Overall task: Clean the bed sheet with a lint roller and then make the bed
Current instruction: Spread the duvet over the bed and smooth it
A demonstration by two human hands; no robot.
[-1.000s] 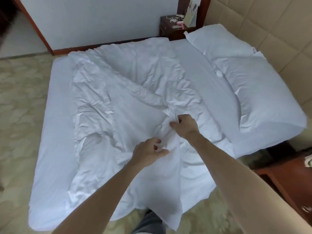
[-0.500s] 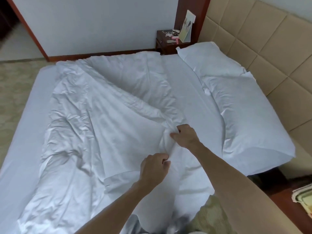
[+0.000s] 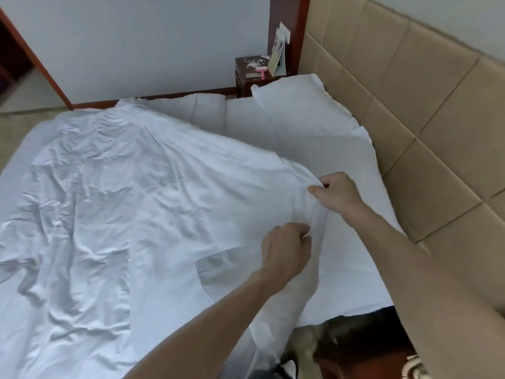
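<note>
A: What do the hands have hold of?

B: Both are closed on the same white cover (image 3: 136, 201). The right hand (image 3: 337, 192) pinches a gathered edge of it between thumb and fingers, near the pillow (image 3: 314, 121). The left hand (image 3: 287, 250) is curled round a fold just beside it, a little nearer the person.

A: Why grip so close together?

B: It looks like a search for the top hem or a corner. With two holds on one edge, the person can run the cloth out sideways and find where it ends.

A: And the rest of the cover?

B: It lies crumpled across most of the mattress, rumpled most on the left side, and its near edge hangs over the side of the bed by the person's legs.

A: Where is the bed sheet (image 3: 243, 116)?

B: Under the cover, showing as a smooth strip at the far side, beside the pillow that lies against the padded headboard (image 3: 410, 105).

A: So the rolling is over?

B: Probably. A pink tool that looks like the lint roller (image 3: 261, 71) lies on the far nightstand (image 3: 246, 77), well apart from both hands. Judging by that, the work is at the bed-making part, with the cover not yet spread flat.
</note>
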